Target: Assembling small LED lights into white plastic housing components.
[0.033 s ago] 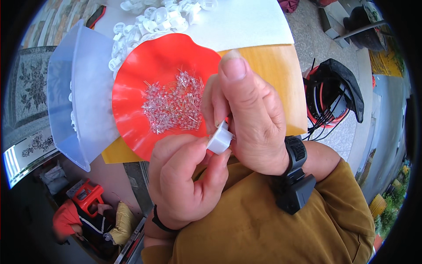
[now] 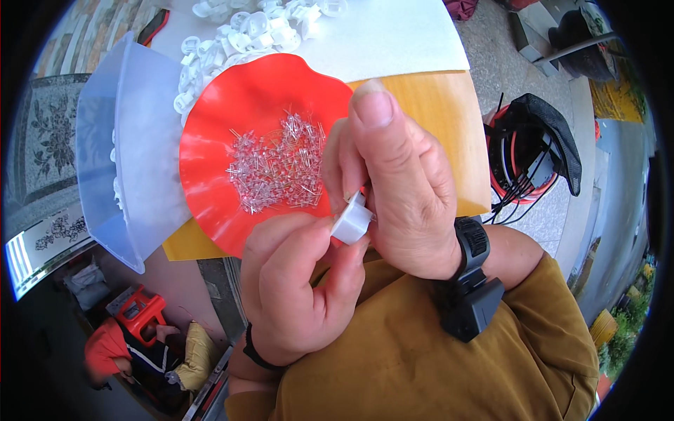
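My left hand [image 2: 298, 298] and right hand [image 2: 400, 182], both pinched shut on a small white plastic cap [image 2: 351, 221] above the red dish [image 2: 232, 126] of clear diodes [image 2: 277, 168], should grip steadily, I judge.

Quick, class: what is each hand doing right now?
Left hand: closed, pinching the small white plastic cap.
Right hand: closed, fingers on the same cap.

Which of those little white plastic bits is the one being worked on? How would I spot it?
Start at the red wavy-edged dish with its pile of tiny clear parts. Just below its lower right rim, the left hand and right hand meet, pinching one small white plastic piece between them. Unlike the other white pieces heaped beyond the dish, it alone is held in fingers.
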The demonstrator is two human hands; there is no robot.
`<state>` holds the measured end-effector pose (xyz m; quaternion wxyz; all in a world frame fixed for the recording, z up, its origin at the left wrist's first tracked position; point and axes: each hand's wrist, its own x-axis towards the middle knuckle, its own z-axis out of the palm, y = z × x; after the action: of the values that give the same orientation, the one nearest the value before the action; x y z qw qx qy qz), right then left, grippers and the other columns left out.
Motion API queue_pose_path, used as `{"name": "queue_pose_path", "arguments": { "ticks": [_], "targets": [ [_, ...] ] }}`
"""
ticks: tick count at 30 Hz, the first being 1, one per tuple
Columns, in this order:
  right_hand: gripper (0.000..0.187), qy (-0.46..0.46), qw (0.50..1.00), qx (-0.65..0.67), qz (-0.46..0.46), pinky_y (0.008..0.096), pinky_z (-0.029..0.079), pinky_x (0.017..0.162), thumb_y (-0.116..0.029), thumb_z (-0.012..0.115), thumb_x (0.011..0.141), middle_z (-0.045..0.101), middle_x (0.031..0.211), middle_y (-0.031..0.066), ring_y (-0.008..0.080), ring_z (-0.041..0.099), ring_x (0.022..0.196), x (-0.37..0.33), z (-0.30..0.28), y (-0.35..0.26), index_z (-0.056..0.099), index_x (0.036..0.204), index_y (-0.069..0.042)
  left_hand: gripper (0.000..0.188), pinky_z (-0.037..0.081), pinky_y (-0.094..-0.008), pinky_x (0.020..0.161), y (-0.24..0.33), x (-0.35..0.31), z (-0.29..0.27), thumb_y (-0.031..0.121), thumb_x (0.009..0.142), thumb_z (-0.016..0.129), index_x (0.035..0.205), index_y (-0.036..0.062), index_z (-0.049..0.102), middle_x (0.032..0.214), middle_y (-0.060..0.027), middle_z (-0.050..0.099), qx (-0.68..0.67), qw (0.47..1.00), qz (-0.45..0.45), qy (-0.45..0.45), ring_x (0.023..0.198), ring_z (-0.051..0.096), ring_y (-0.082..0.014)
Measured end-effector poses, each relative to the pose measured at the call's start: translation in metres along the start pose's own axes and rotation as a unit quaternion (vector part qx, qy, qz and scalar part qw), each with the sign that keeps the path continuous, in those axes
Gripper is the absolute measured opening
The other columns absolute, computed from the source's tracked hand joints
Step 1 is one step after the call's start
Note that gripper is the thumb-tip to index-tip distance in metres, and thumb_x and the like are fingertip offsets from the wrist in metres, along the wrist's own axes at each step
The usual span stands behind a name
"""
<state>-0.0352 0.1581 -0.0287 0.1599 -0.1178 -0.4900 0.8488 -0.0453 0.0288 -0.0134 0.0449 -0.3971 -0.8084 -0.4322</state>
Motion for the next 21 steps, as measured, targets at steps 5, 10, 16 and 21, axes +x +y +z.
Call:
{"name": "queue_pose_path", "arguments": {
  "ticks": [5, 10, 16, 21],
  "targets": [
    [0.051, -0.015, 1.000, 0.011, 0.025, 0.0217, 0.030, 0.047, -0.041, 0.029, 0.099, 0.047, 0.055, 0.0048, 0.0075, 0.038, 0.048, -0.001, -0.001, -0.007, 0.045, 0.064, -0.007, 0.036, 0.047, -0.0306, 0.059, -0.002, -0.002, -0.001, -0.001, 0.072, 0.073, 0.101, -0.0021, 0.052, 0.089, -0.0134, 0.058, 0.008, 1.000, 0.008, 0.014, 0.071, 0.058, -0.0235],
    [0.046, -0.088, 0.992, 0.033, 0.082, 0.0229, 0.036, 0.050, -0.040, 0.031, 0.099, 0.051, 0.065, 0.0066, 0.0105, 0.043, 0.051, 0.005, -0.008, 0.003, 0.048, 0.073, -0.006, 0.031, 0.046, -0.0283, 0.059, -0.011, 0.003, -0.016, -0.001, 0.073, 0.071, 0.098, -0.0008, 0.053, 0.089, -0.0130, 0.058, -0.040, 0.999, -0.032, 0.017, 0.068, 0.057, -0.0208],
    [0.039, -0.014, 0.990, 0.007, 0.143, 0.0221, 0.039, 0.052, -0.039, 0.042, 0.096, 0.055, 0.069, 0.0033, 0.0106, 0.049, 0.055, -0.002, -0.035, 0.004, 0.054, 0.078, -0.007, 0.028, 0.045, -0.0222, 0.058, -0.019, -0.014, -0.059, -0.003, 0.078, 0.066, 0.101, -0.0016, 0.051, 0.086, -0.0089, 0.056, -0.074, 0.972, -0.135, 0.176, 0.064, 0.054, -0.0107],
    [0.033, -0.031, 0.990, -0.001, 0.140, 0.0213, 0.039, 0.051, -0.033, 0.046, 0.095, 0.055, 0.069, 0.0027, 0.0096, 0.050, 0.055, -0.002, -0.032, 0.004, 0.053, 0.077, -0.007, 0.031, 0.036, -0.0208, 0.050, -0.011, -0.017, -0.068, 0.022, 0.088, 0.059, 0.101, -0.0041, 0.050, 0.075, -0.0104, 0.057, -0.278, 0.902, -0.261, 0.200, 0.053, 0.048, -0.0096]
  ]
}}
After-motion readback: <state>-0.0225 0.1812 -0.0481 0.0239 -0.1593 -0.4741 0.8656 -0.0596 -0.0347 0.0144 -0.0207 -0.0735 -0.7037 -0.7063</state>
